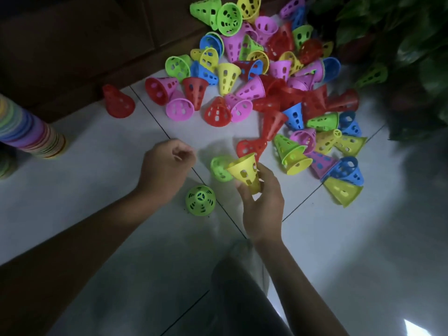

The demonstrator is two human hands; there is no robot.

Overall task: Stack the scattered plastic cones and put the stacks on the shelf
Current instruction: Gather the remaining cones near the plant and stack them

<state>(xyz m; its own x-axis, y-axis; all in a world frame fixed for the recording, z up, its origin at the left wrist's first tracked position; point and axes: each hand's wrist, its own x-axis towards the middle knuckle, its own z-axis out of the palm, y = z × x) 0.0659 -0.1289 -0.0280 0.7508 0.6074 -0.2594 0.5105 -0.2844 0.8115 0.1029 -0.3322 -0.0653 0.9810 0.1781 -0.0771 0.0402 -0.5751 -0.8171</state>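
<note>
Several perforated plastic cones (261,76) in red, pink, yellow, green and blue lie scattered in a heap on the white tiled floor. My right hand (263,204) grips a yellow cone (244,172) by its narrow end, wide mouth tilted up and left. A green cone (219,168) lies on its side just behind it. Another green cone (200,200) stands upright on the floor between my hands. My left hand (167,166) hovers over the floor with its fingers curled and holds nothing. A tall stack of nested cones (29,132) stands at the left edge.
A lone red cone (117,101) stands near a dark brown wall or cabinet (72,44) at the back left. A leafy green plant (400,44) fills the upper right corner. My knee in dark cloth (242,299) shows at the bottom.
</note>
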